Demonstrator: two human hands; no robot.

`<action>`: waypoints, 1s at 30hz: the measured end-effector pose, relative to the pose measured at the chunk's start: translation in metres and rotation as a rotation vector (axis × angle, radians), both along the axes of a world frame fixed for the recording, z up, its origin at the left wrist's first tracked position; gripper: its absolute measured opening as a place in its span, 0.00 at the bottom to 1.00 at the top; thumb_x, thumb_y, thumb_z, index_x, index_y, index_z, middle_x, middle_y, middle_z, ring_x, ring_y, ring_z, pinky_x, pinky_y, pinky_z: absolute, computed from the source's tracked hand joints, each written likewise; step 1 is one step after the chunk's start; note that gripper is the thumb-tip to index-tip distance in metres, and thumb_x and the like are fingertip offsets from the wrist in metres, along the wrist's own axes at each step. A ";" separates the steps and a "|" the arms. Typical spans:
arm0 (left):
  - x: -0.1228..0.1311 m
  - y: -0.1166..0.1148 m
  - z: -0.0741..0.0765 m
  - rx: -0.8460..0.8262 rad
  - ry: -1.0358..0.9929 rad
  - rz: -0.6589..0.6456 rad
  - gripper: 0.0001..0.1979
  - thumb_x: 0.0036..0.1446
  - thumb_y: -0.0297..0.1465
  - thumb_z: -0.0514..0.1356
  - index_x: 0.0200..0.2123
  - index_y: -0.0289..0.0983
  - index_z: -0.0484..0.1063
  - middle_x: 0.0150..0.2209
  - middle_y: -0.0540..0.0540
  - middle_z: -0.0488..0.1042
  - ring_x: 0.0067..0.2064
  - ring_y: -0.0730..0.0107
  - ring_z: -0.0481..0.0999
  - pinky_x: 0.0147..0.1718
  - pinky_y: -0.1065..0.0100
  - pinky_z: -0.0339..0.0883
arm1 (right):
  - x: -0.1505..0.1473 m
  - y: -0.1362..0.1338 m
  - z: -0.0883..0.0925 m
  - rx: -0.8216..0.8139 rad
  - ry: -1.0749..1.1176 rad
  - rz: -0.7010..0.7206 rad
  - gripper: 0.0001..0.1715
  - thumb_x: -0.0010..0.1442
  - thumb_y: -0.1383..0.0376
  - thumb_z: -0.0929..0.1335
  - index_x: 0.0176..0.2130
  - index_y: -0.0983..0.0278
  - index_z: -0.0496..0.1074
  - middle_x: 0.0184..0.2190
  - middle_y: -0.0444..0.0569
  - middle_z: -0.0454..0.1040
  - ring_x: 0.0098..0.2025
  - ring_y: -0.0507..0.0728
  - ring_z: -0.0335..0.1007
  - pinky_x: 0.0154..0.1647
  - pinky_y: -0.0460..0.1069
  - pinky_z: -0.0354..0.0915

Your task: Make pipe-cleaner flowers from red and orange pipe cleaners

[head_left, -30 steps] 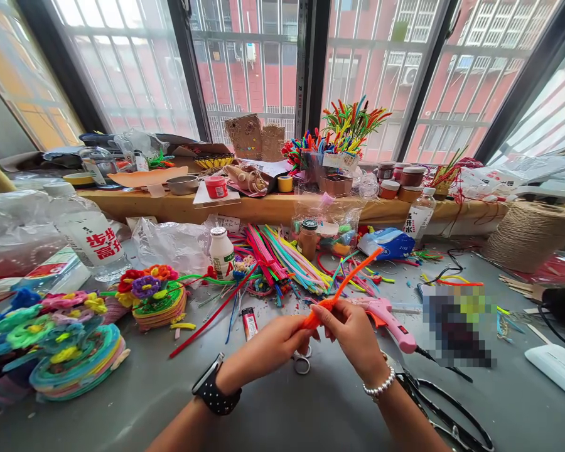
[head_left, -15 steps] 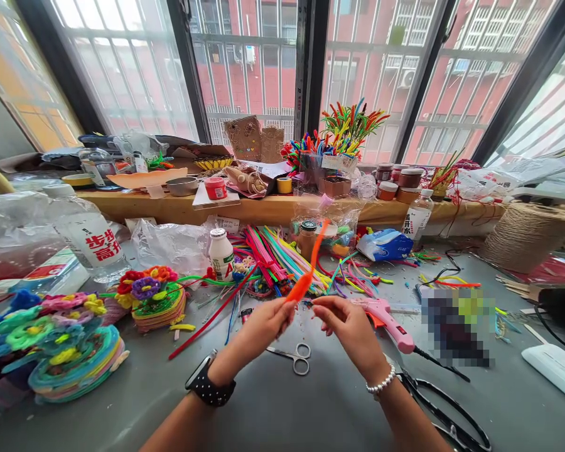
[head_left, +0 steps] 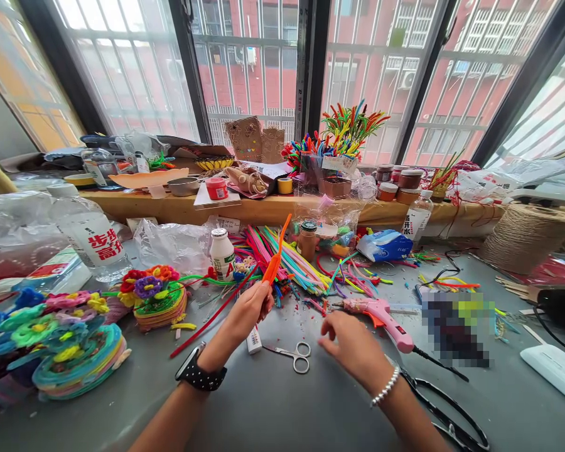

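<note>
My left hand (head_left: 247, 309) pinches the lower end of an orange pipe cleaner (head_left: 275, 257), which points up and slightly right above the pile of coloured pipe cleaners (head_left: 287, 257). My right hand (head_left: 351, 345) hovers over the grey table with loosely curled fingers and holds nothing. Small scissors (head_left: 295, 355) lie on the table between my two hands. A pink glue gun (head_left: 381, 314) lies just beyond my right hand. I wear a black watch on the left wrist and a pearl bracelet on the right.
Finished pipe-cleaner flower discs (head_left: 70, 351) lie at the left, near a water bottle (head_left: 87, 232). A small white bottle (head_left: 222, 252), a lighter (head_left: 253, 339), a twine spool (head_left: 527, 235) and large black scissors (head_left: 447, 408) are around. A cluttered wooden shelf (head_left: 263, 207) runs under the window.
My right hand let go of the orange pipe cleaner and dropped toward the table. My left hand carried the pipe cleaner left and upward, now pointing up.
</note>
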State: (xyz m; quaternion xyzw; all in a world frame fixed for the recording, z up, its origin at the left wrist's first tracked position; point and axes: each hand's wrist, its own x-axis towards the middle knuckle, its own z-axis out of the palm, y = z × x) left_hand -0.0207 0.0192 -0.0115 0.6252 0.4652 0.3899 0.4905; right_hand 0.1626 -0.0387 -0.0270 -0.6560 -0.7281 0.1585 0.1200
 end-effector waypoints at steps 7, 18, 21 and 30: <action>-0.007 0.001 0.007 -0.075 -0.138 0.021 0.13 0.45 0.39 0.56 0.22 0.33 0.68 0.19 0.52 0.66 0.20 0.79 0.61 0.19 0.76 0.55 | 0.046 -0.015 0.033 -0.138 -0.231 -0.254 0.06 0.48 0.65 0.65 0.27 0.63 0.71 0.29 0.51 0.73 0.33 0.59 0.69 0.27 0.48 0.56; -0.014 -0.002 0.023 -0.287 -0.416 0.117 0.12 0.36 0.35 0.64 0.26 0.33 0.75 0.21 0.52 0.68 0.22 0.82 0.64 0.24 0.78 0.60 | 0.096 -0.090 -0.002 -0.219 -0.395 -0.257 0.12 0.41 0.73 0.65 0.29 0.62 0.71 0.33 0.53 0.73 0.36 0.63 0.69 0.31 0.52 0.62; -0.014 -0.003 0.023 -0.263 -0.432 0.125 0.12 0.37 0.35 0.63 0.26 0.32 0.74 0.20 0.53 0.65 0.21 0.83 0.62 0.22 0.78 0.60 | 0.101 -0.096 -0.018 -0.167 -0.334 -0.230 0.13 0.40 0.73 0.64 0.30 0.62 0.70 0.33 0.55 0.73 0.35 0.64 0.69 0.33 0.54 0.63; -0.013 -0.003 0.025 -0.264 -0.431 0.202 0.11 0.34 0.32 0.65 0.25 0.33 0.75 0.23 0.49 0.73 0.23 0.79 0.67 0.26 0.75 0.64 | 0.109 -0.099 -0.034 -0.083 -0.103 -0.187 0.09 0.38 0.72 0.62 0.25 0.61 0.64 0.25 0.48 0.71 0.27 0.57 0.66 0.28 0.47 0.59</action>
